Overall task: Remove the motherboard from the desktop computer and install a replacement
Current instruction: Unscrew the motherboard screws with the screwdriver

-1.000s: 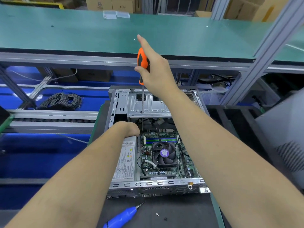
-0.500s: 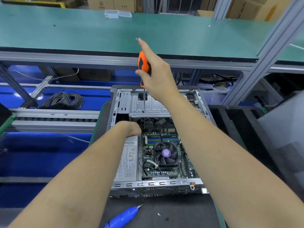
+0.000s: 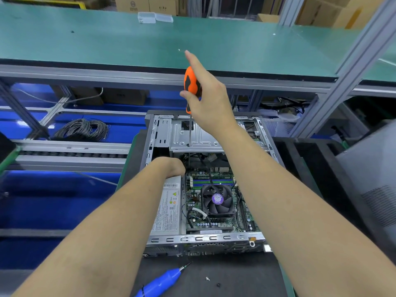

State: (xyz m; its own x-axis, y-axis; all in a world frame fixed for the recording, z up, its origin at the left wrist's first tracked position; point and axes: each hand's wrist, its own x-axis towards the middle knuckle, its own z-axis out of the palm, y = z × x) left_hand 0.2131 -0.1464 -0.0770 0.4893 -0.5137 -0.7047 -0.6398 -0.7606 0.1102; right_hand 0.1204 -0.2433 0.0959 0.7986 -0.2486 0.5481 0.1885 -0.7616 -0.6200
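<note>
- Two hands keep almost the same pose as half a second ago: the right hand still grips the orange-and-black screwdriver upright, forefinger stretched up past the handle top, and its thin shaft still drops into the far left corner of the case.
- Beside that shaft, the left hand stays tucked down inside the case; its fingers are hidden, so I cannot tell whether they hold anything.
- Near the front edge of the black mat lie a blue electric screwdriver and two small loose screws.
- Both forearms cross above the open desktop computer, and a silver drive bracket covers its far end.
- Inside the case the green motherboard lies flat, with a black fan on it and a grey power supply just to its left.
</note>
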